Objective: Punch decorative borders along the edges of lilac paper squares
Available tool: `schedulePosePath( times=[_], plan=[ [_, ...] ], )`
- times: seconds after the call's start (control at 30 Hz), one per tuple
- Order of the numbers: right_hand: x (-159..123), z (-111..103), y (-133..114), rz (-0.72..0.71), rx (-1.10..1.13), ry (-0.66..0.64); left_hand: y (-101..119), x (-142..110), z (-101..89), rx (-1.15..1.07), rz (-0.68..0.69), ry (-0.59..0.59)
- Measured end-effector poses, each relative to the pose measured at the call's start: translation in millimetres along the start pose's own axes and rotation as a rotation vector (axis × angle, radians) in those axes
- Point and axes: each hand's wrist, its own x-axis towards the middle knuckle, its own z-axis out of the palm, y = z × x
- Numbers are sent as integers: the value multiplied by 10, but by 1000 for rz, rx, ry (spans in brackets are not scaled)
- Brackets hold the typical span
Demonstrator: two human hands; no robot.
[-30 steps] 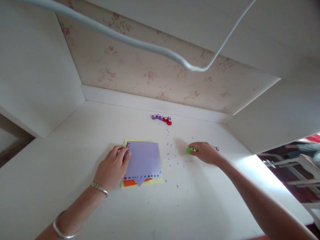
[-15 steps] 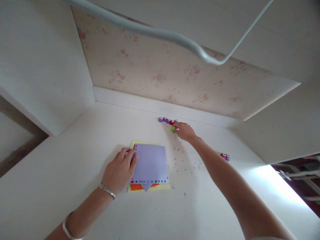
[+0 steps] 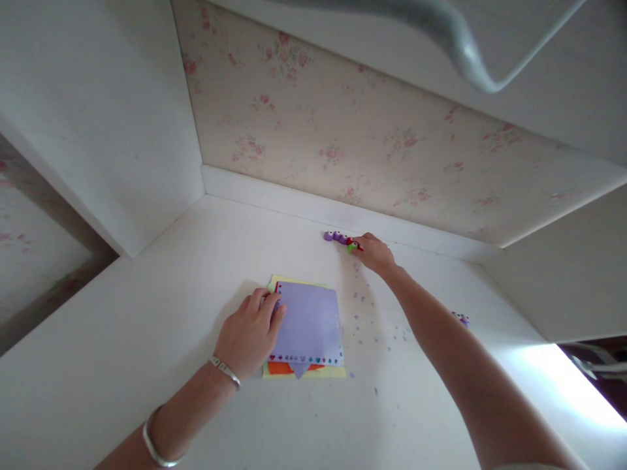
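Observation:
At the left edge of a purple sheet of paper [image 3: 309, 323], my left hand [image 3: 252, 326] is closed with curled fingers around what looks like a small purple craft punch [image 3: 277, 304], mostly hidden by the fingers. Punched shapes run along the sheet's left, right and bottom edges. Farther back, my right hand [image 3: 375, 253] pinches a small green and red craft punch [image 3: 353, 247]. It is at the right end of a row of purple craft punches [image 3: 336, 236], beside a red one [image 3: 349, 241] partly covered by the fingers.
Under the purple sheet lie yellow paper [image 3: 337, 372] and orange paper [image 3: 280, 368]. Tiny purple paper bits [image 3: 360, 298] are scattered to its right. More punches [image 3: 460, 318] stand behind my right forearm. A white ledge [image 3: 294, 205] borders the table [image 3: 161, 313] at the back.
My right hand has brought the green and red punch in against the right end of the row. The left hand stays on the sheet's edge. The view has shifted slightly.

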Motion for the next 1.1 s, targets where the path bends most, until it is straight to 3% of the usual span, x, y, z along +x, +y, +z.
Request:
schedulePosePath(
  times=[0.2,0.47,0.83,1.1],
  plan=[
    [-75,-9,-213,-10,-7,-15,0,-2,3,14,6,5],
    [73,173,-549,-6,2,-108,12,5,-11,-8,-15,-8],
    [215,164,-623,26,-8,-131,11,13,-24,-23,-19,-18],
    [118,110,-688,33,-19,-83,11,11,-27,-10,-15,-13]
  ],
)
